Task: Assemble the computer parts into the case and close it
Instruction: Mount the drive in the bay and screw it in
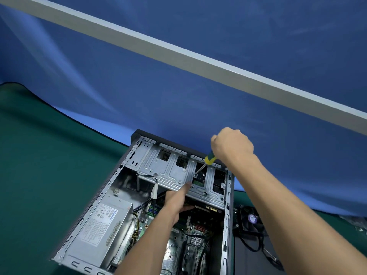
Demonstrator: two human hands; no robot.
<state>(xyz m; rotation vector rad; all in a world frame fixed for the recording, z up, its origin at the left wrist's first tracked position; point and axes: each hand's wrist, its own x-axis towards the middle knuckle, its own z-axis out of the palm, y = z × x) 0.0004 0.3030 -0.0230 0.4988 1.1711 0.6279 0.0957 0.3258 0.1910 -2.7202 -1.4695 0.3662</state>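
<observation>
Your computer case [127, 167] lies open on its side on the green mat [39, 165], its long axis running from the near left corner up toward the far right, with the dark front panel at the far end against the blue backdrop [178, 86]. Across the far end of the case sits the silver drive cage [168, 171], its long side lying left to right. Your right hand [231, 145] is curled tight round the handle of the screwdriver [210, 158], a yellow and green grip whose shaft slants down and to the left, tip resting on a screw [195, 175] in the cage's right part. Your left hand [176, 201] reaches in from the near side, its fingers fairly straight, the forefinger pressing on the near edge of the cage just left of the screw; the thumb lies under the cage lip. Near left in the case lies the grey power supply [103, 225], its label facing up, with yellow and black wires beside it. The green motherboard [190, 231] shows beneath your left forearm. Outside the case on the right, a small black fan [251, 218] with its cable rests on a dark panel [252, 261].
</observation>
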